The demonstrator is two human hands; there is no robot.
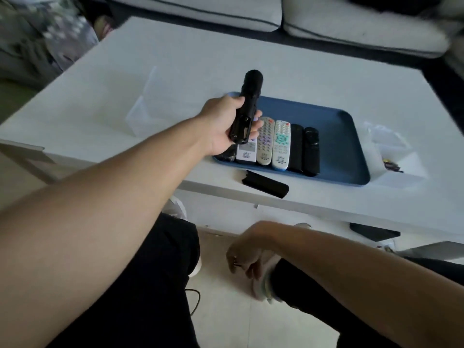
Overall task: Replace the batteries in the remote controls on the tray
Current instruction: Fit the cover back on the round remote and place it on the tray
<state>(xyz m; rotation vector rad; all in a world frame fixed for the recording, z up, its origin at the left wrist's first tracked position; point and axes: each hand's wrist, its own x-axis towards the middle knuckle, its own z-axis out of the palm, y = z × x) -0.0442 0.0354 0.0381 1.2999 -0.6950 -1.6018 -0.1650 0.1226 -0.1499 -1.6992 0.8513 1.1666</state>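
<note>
My left hand (226, 124) grips a black remote (247, 104) and holds it upright over the left end of the blue tray (344, 146); its open battery bay faces me. Its black battery cover (265, 187) lies on the white table (175, 79) just in front of the tray. Several remotes lie side by side in the tray, among them a white one (246, 153), two grey ones (266, 141) (281, 144) and two black ones (296, 148) (312, 150). My right hand (247, 254) hangs below the table edge near the floor, fingers pinching a small dark object, seemingly a battery (236, 262).
A clear plastic box (144, 113) stands on the table left of the tray. A clear bag and an open clear container (391, 156) with small dark items sit at the right. A sofa runs along the back. My knees in black trousers are under the table's front edge.
</note>
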